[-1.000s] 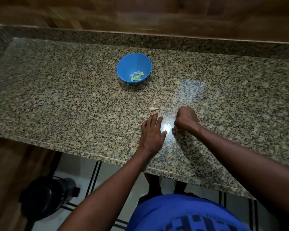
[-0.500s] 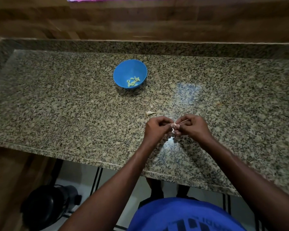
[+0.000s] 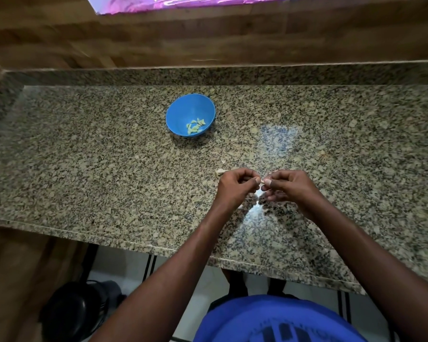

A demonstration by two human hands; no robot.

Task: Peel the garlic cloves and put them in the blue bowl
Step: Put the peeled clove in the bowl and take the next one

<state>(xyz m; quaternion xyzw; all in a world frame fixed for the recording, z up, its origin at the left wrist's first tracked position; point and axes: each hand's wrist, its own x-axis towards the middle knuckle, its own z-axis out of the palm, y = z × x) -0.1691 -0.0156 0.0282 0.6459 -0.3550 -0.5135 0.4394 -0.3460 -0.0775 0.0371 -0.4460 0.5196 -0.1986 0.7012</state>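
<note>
A blue bowl (image 3: 178, 112) stands on the granite counter (image 3: 84, 156), with several peeled pale cloves (image 3: 195, 125) lying in its bottom. Nearer to me, my left hand (image 3: 235, 187) and my right hand (image 3: 288, 187) meet fingertip to fingertip just above the counter. Both pinch one small garlic clove (image 3: 260, 181), which is mostly hidden by my thumbs. A pale piece of garlic or skin (image 3: 219, 172) lies on the counter just behind my left hand.
A raised granite lip runs along the back, with a wooden wall (image 3: 208, 40) above it. The counter's front edge (image 3: 158, 248) is close to my body. Below it, on the floor at left, sits a black object (image 3: 77, 312).
A second ago my left hand lay flat on the counter and my right hand was curled beside it. They have come together on the clove. The view has tilted upward.
</note>
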